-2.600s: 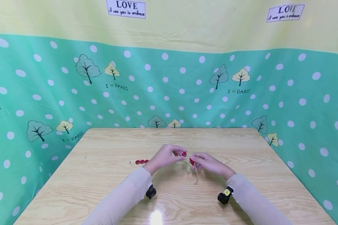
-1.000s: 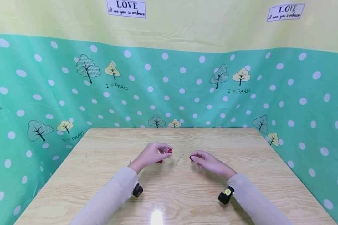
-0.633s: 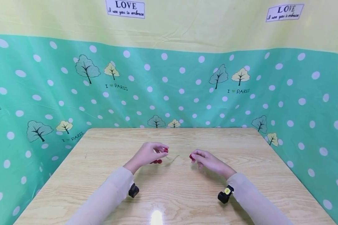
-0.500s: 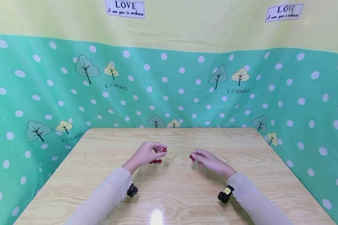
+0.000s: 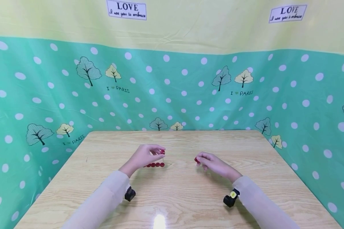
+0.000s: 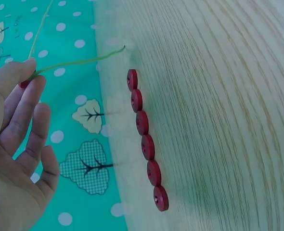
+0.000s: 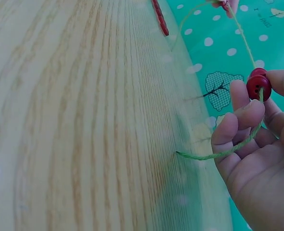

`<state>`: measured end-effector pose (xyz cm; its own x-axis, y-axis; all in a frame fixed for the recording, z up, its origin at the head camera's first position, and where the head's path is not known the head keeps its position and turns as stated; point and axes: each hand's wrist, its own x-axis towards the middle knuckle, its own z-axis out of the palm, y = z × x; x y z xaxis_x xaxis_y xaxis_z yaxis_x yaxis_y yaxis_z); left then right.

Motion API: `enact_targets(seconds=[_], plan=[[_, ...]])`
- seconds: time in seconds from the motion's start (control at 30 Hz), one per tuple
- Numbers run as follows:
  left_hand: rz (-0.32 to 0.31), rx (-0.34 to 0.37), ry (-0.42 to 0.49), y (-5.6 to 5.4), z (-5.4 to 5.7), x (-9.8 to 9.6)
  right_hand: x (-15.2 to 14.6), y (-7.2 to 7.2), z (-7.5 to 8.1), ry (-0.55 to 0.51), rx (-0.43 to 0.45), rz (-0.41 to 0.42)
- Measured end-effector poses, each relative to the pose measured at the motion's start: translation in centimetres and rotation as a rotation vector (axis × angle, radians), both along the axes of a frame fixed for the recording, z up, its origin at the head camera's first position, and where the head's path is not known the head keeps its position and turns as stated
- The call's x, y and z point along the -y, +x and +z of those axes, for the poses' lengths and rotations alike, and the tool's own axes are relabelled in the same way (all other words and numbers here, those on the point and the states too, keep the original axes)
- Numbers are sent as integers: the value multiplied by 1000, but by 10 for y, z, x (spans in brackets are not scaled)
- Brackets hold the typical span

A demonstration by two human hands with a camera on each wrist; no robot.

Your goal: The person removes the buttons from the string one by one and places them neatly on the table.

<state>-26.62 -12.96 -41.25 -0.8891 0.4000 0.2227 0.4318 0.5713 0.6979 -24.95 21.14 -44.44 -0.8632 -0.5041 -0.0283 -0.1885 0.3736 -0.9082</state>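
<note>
A green string (image 7: 202, 158) stretches from above the row of red buttons (image 6: 142, 122) to its right, where the right hand (image 5: 211, 162) pinches two threaded buttons (image 7: 259, 88). Above the row's right end, the left hand (image 5: 144, 154) pinches another button (image 5: 162, 152). The tabletop (image 5: 189, 197) bears the row.

A pale wood-grain table (image 5: 189, 197) bears six red buttons (image 6: 142, 123) in a row.

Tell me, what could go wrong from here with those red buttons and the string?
The two buttons in the right fingers could slide off: the string beside them ends without a visible knot. The button pinched in the left fingers might drop if that hold loosens. The string's other end, hanging toward the row of six buttons, could perhaps nudge them.
</note>
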Motion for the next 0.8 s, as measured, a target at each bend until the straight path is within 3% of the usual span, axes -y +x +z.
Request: enact_targets(seconds=[0.8], plan=[[44,-7,-42,1,3,29,-6,0,-2,-8,-6,7]])
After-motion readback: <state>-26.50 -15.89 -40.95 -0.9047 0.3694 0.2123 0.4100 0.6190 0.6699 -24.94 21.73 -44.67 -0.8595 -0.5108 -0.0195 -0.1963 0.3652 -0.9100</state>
